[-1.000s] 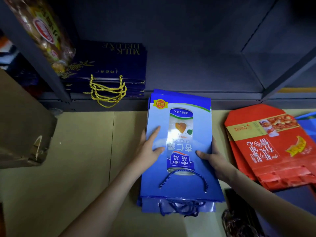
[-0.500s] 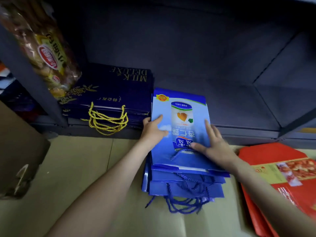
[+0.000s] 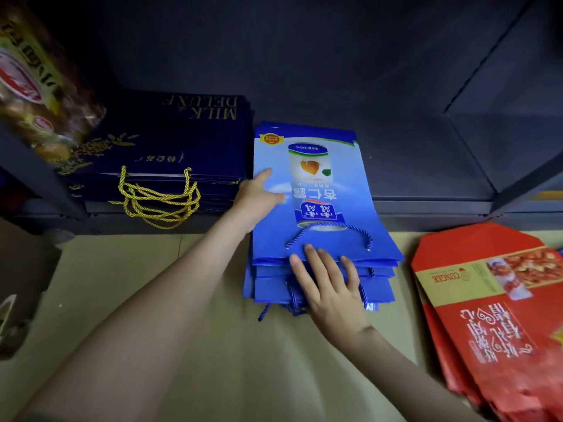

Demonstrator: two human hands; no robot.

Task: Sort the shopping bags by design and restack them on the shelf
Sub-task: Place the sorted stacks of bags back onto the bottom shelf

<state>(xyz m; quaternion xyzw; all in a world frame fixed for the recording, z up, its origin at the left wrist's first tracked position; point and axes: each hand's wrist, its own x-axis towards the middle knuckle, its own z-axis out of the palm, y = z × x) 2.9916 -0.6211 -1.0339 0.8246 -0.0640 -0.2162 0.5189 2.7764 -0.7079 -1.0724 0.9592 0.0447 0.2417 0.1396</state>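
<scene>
Pushed further in since half a second ago, the blue bags [image 3: 316,190] now lie partly on the shelf [image 3: 426,166], just beside the navy bags [image 3: 170,141], with their near ends out over the floor. The left hand [image 3: 259,197] is laid on the top bag's left edge, finger and thumb straight, nothing gripped. The right hand [image 3: 329,287] is spread flat on the staggered near ends. These ends should be squared and the stack slid in evenly, with the cords tucked under

"MILK DELUXE" on navy bags [image 3: 170,141]
</scene>
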